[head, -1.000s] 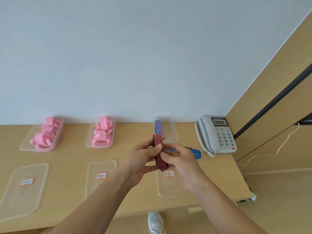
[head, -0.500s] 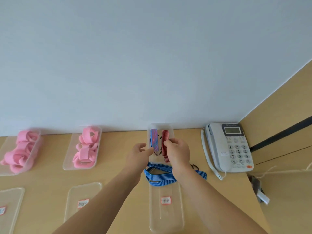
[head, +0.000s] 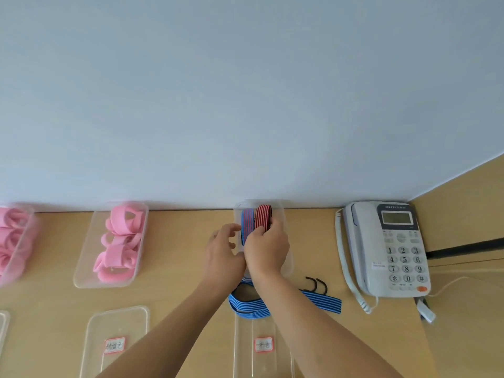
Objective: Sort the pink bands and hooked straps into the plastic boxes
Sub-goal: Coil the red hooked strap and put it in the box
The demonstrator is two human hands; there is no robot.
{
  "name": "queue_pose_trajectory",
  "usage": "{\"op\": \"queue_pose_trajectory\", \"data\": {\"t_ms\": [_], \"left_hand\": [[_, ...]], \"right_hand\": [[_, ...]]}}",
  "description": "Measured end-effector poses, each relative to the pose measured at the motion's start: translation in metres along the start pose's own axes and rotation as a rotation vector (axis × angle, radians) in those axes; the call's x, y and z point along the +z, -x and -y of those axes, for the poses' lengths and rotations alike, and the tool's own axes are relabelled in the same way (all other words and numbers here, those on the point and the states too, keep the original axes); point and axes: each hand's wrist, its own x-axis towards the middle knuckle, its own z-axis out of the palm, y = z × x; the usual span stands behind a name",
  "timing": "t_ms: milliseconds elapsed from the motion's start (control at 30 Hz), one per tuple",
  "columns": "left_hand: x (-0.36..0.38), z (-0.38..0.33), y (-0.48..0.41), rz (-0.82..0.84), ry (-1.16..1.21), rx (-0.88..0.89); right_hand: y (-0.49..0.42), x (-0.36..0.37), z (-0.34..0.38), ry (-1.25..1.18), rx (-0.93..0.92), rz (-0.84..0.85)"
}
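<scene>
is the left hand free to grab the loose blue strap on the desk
Probably yes: the left hand seems empty, and the strap has its loop lying bare close behind it. The right forearm covers only its middle.

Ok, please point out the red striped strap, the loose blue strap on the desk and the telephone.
red striped strap (head: 263, 217): head view, upper folded end.
loose blue strap (head: 324, 300): head view, right-side stretch.
telephone (head: 392, 250): head view, keypad.
</scene>
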Motion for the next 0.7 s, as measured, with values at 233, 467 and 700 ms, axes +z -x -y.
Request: {"op": "queue_pose_trajectory", "data": {"t_ms": [233,467,700], "left_hand": [[0.005,0.0,0.0,-0.041,0.066,0.007],[0.005,0.005,0.002,-0.034,0.079,0.031],[0.005,0.006,0.003,-0.034,0.063,0.044]], "right_hand": [[-0.003,0.003,0.004,0.055,0.045,0.01],[-0.001,0.0,-0.003,0.204,-0.078,0.036],[-0.01,-0.011,-0.006,0.467,-0.434,0.064]]}}
